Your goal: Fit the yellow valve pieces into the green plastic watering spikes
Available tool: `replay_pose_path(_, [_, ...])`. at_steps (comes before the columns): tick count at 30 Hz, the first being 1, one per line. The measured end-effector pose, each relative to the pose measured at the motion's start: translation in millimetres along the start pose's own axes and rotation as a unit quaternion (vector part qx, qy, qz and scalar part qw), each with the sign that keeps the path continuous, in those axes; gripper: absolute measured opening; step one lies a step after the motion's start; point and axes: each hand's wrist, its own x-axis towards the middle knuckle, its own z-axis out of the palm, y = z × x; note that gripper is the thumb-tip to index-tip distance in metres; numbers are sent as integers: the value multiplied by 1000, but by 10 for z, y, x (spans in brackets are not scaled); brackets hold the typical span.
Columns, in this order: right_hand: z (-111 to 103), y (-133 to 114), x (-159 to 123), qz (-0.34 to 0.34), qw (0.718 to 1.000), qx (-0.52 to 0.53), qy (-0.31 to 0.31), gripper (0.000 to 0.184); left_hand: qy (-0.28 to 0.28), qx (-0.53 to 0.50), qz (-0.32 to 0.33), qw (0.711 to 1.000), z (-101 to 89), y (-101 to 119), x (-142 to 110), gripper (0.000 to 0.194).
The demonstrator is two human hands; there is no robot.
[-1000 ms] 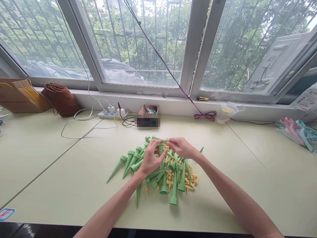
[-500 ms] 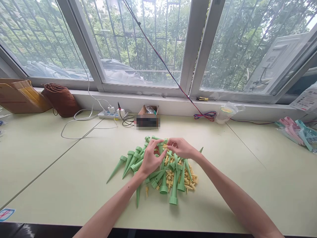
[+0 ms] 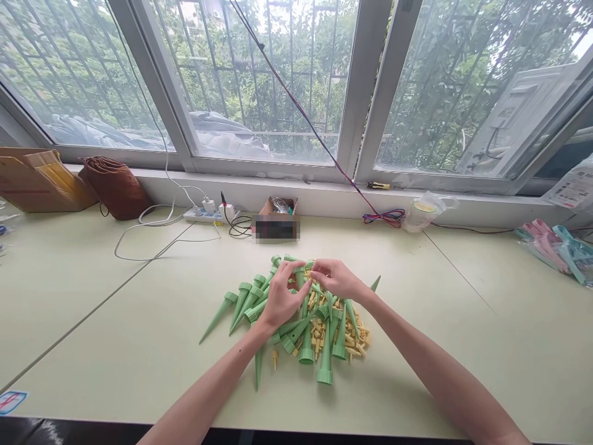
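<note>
Over the heap, my left hand (image 3: pixel 281 298) is closed around a green ribbed-cap plant watering spike (image 3: pixel 300 278), its wide end up. Right beside it, the thumb and fingers of my right hand (image 3: pixel 339 279) pinch a small yellow plastic nozzle (image 3: pixel 308 274) at the spike's upper end; whether the two parts touch I cannot tell. Beneath and around both hands lie many loose green spikes (image 3: pixel 325 355), pointing various ways. Yellow nozzles (image 3: pixel 318 334) are heaped among them, partly covered. One single yellow nozzle (image 3: pixel 275 358) lies apart at the near left.
Along the window side stand a cardboard box (image 3: pixel 37 182), a brown drawstring bag (image 3: pixel 113 188), a power strip (image 3: pixel 206 213) with cables and a small open box (image 3: pixel 278 207). Farther right are a red-blue wire bundle (image 3: pixel 384 216), a bagged cup (image 3: pixel 422 212) and pink and teal bagged items (image 3: pixel 558 247).
My right hand has shifted very slightly left, toward the spike's upper end. My left hand and the heap look the same.
</note>
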Motion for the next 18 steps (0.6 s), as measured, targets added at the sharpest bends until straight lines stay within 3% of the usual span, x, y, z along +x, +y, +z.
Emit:
replay_pose_path(11, [57, 6, -13, -6, 1000, -21, 8, 34, -7, -11, -7, 1000, -6, 14, -1, 31])
replay_pose_path(18, [30, 10, -9, 11, 1000, 1, -1, 24, 5, 2, -4, 1000, -19, 16, 17, 30])
